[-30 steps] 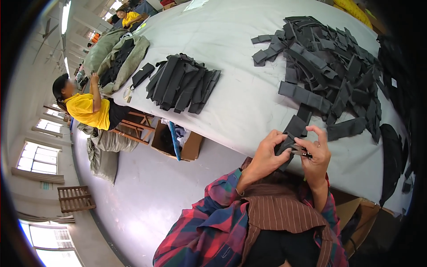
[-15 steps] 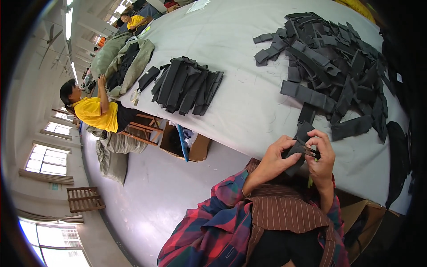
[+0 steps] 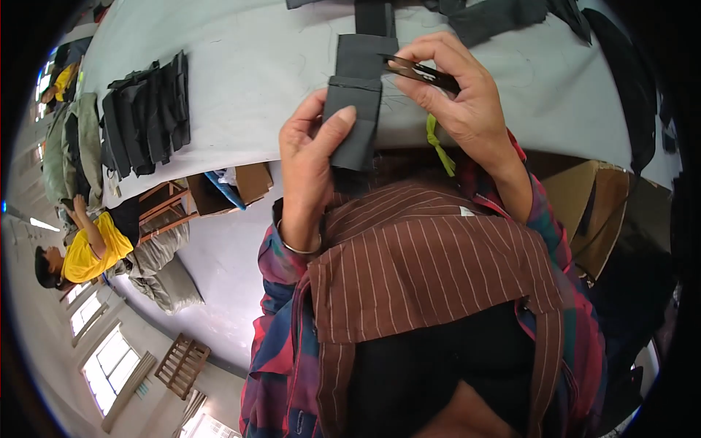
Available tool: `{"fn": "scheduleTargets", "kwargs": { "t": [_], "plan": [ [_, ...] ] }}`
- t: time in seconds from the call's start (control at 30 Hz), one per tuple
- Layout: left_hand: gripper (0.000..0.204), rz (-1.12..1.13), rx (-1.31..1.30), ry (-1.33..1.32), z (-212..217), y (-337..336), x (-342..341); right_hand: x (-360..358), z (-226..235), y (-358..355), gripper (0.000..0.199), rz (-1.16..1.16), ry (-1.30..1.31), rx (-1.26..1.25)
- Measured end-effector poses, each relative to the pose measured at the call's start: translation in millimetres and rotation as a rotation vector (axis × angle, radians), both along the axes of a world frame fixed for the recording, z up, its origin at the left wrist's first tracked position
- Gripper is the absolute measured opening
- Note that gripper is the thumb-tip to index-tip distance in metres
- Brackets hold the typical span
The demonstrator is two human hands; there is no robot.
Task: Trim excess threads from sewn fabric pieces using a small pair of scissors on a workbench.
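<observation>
My left hand (image 3: 310, 157) pinches a dark grey folded fabric strip (image 3: 355, 102) by its lower end, thumb on top. My right hand (image 3: 460, 95) holds small black thread snips (image 3: 420, 71) against the strip's right edge, with a yellow-green cord (image 3: 437, 142) hanging from that hand. The strip lies partly over the edge of the pale grey table (image 3: 241, 66). More dark fabric pieces (image 3: 504, 14) lie at the table's far side, partly cut off by the frame.
A neat row of dark fabric pieces (image 3: 146, 117) rests at the table's left. Below the table edge stand cardboard boxes (image 3: 226, 191) and a wooden frame. A person in a yellow shirt (image 3: 91, 252) sits at the left beside grey sacks (image 3: 164, 281). A brown box (image 3: 591, 212) stands at my right.
The view has dropped and closed in on my hands. The strip is now stretched flat between my hands, and the snips sit at its upper right edge.
</observation>
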State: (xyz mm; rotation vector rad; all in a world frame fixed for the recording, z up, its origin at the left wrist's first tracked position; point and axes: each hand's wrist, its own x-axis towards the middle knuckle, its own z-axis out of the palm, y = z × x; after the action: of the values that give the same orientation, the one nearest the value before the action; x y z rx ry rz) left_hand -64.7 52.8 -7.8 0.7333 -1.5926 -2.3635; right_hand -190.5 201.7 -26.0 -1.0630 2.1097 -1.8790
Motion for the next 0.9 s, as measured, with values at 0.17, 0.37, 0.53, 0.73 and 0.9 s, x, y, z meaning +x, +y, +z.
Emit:
{"fn": "scheduleTargets", "kwargs": {
  "t": [0.17,0.37,0.53,0.73,0.9],
  "plan": [
    [0.026,-0.019,-0.003,-0.018,-9,-1,4,-2,-5,12,0.022,0.025,0.023,0.077],
    [0.026,-0.034,-0.021,-0.027,-10,3,10,2,-8,20,0.016,0.023,0.084,0.150],
    [0.027,-0.095,-0.013,-0.019,-12,3,7,0,-4,16,0.014,0.014,0.216,0.178],
    [0.028,-0.117,0.045,-0.007,-9,6,5,1,1,17,0.011,0.020,0.265,0.217],
    [0.029,-0.101,0.098,-0.001,-7,9,8,1,-2,20,0.010,0.000,0.279,0.193]
  ]
}}
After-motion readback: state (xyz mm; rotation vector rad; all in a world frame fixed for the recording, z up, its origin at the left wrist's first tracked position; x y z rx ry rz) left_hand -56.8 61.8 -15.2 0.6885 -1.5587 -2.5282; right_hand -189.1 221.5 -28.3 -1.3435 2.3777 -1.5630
